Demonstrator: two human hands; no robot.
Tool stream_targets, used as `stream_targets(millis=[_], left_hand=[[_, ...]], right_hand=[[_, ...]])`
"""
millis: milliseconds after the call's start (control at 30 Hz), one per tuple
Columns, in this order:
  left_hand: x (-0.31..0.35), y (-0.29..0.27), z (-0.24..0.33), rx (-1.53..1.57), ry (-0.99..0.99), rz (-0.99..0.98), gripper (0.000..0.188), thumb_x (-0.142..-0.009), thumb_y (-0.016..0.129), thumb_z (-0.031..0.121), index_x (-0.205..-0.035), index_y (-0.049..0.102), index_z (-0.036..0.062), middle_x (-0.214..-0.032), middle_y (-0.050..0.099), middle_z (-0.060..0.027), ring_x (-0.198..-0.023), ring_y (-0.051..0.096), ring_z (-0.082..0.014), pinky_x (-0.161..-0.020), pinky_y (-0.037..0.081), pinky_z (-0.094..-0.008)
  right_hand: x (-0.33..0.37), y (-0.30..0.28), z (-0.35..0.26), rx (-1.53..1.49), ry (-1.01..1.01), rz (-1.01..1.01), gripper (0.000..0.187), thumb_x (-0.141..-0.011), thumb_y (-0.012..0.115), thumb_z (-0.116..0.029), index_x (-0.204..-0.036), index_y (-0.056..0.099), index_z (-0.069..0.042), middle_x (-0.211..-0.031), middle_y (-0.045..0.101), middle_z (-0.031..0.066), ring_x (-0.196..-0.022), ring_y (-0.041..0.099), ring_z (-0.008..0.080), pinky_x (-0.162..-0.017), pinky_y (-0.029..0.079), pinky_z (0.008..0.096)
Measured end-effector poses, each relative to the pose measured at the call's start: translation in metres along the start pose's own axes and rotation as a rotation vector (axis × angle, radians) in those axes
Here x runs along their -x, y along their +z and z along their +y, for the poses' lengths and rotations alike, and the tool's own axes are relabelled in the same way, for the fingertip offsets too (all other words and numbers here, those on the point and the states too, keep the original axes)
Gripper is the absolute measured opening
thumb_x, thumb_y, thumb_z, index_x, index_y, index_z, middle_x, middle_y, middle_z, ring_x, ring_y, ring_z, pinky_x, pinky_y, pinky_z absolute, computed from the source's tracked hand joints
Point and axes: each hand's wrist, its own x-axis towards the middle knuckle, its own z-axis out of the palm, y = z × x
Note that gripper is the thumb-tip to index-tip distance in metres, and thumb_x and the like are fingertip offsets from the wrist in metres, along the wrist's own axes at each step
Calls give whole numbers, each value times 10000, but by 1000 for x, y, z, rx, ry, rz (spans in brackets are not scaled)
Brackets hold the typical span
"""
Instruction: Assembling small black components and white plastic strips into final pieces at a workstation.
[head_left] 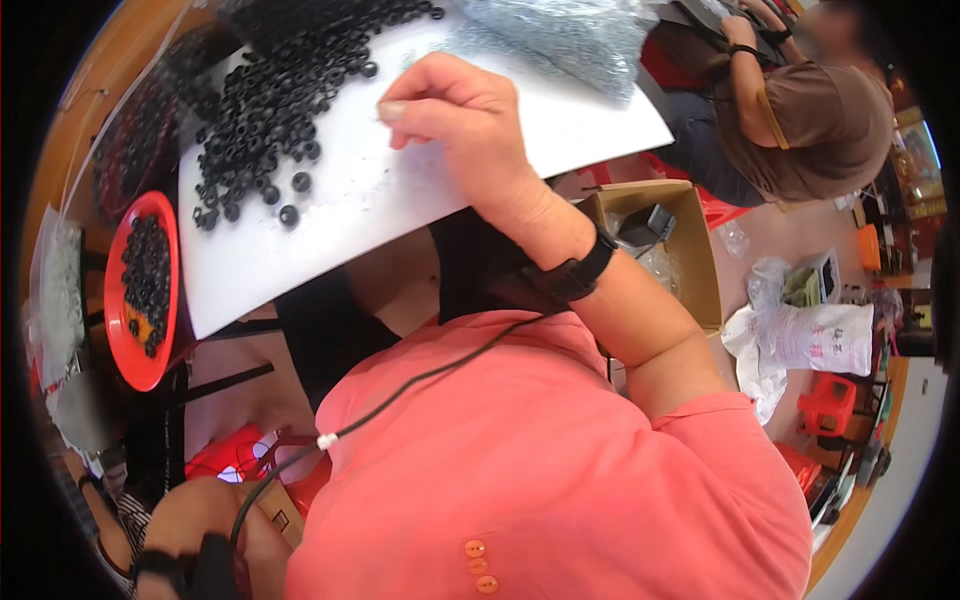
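Note:
My right hand (460,125) hovers over the white tabletop (350,215), wearing a black wrist strap. Its thumb and forefinger are drawn together and the other fingers curl in; anything between the tips is too small or hidden to make out. To the left of this hand spreads a heap of black round beads (265,125), some showing holes, with a few loose ones near the table edge. A red plate (170,290) beside the table holds more black beads. My left arm (225,505) is bent at the lower left, with a black strap; its hand is out of the picture.
A clear plastic bag (560,40) lies at the table's far side. An open cardboard box (690,270) stands right of my arm. A co-worker in brown (810,130) sits at the far right. A black cable (430,375) crosses my pink shirt. A red stool (828,403) stands farther right.

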Motion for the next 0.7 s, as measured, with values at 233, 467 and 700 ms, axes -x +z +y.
stream_targets(millis=[233,467,700], left_hand=[[-12,16,24,174,180,-151,135,-847,609,28,-934,679,-48,-1047,671,-102,-936,653,-211,-799,507,-299],[-15,19,33,199,222,-167,123,-842,609,22,-926,683,-31,-1012,671,-95,-924,654,-214,-796,501,-295],[-18,22,35,210,242,-156,115,-837,609,15,-918,687,-13,-977,670,-87,-911,654,-217,-794,496,-291]], right_hand=[[0,-7,3,15,25,-80,92,-850,675,-91,-857,686,0,-768,672,46,-692,625,97,-644,461,224],[3,-6,8,48,33,-96,97,-840,692,-89,-850,682,7,-770,666,38,-695,616,101,-650,476,232],[3,-5,8,92,-2,-82,74,-826,679,-72,-827,686,2,-753,666,39,-685,603,97,-638,471,234]])
